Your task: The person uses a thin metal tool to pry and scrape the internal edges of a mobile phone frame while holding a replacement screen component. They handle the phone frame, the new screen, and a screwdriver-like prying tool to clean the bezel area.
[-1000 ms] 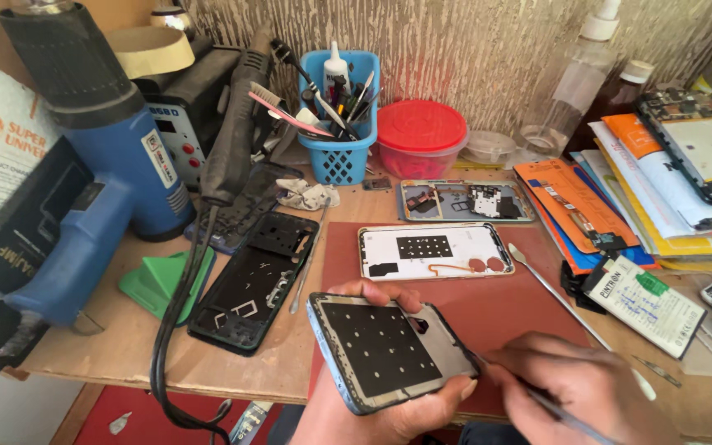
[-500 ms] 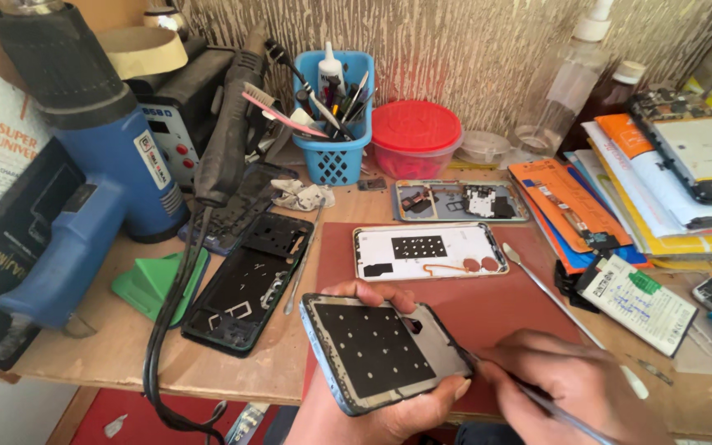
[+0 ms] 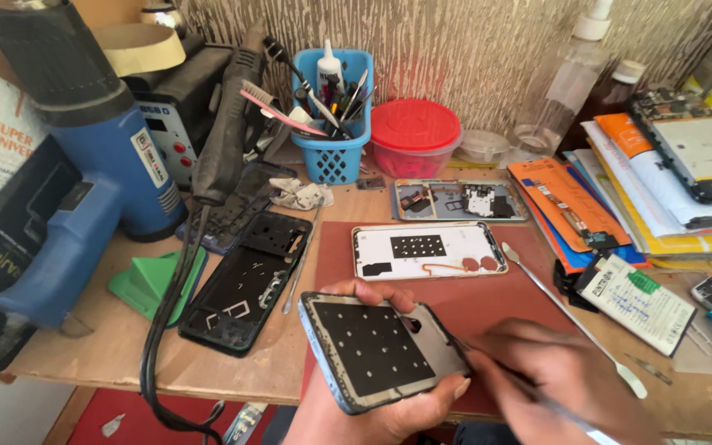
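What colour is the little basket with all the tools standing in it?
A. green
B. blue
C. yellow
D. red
B: the basket at the back of the desk is blue, with a brush and other tools sticking out of it; the red thing beside it is a lidded tub.

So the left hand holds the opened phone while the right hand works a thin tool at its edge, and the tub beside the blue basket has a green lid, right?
Not quite: the head view shows the tub has a red lid. The rest stands: left hand holds the opened phone, right hand works a thin tool at its edge, beside the blue basket.
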